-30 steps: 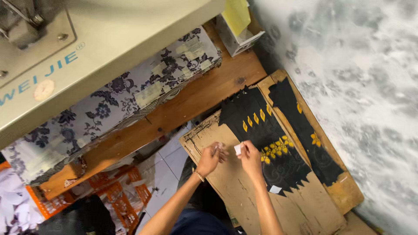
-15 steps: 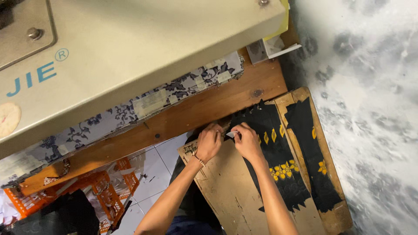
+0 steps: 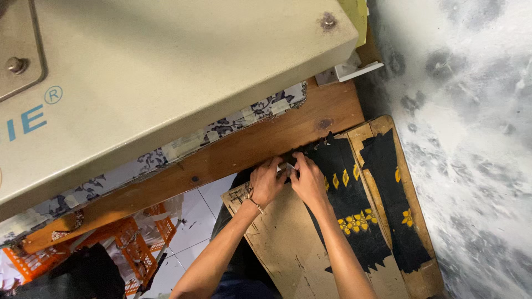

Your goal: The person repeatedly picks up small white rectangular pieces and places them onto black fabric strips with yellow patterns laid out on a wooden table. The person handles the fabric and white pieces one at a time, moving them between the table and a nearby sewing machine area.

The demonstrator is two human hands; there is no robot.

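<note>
Left hand (image 3: 267,184) and right hand (image 3: 306,178) meet at far end of worn wooden board (image 3: 288,243), fingers pinched together on small white piece (image 3: 287,166), tucked under edge of wooden desk (image 3: 233,152). Black fabric strip (image 3: 349,205) with yellow motifs lies just right of hands. Beige sewing machine (image 3: 166,77) above.

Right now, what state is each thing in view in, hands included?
left hand: fingers curled, pinching a small white piece at the table edge
right hand: pinching the same small white piece
black fabric strips with yellow print: laid flat along the wooden board
wooden board: lying flat, worn and scuffed
sewing machine: overhead, close to the camera
orange crate: on the tiled floor
</note>
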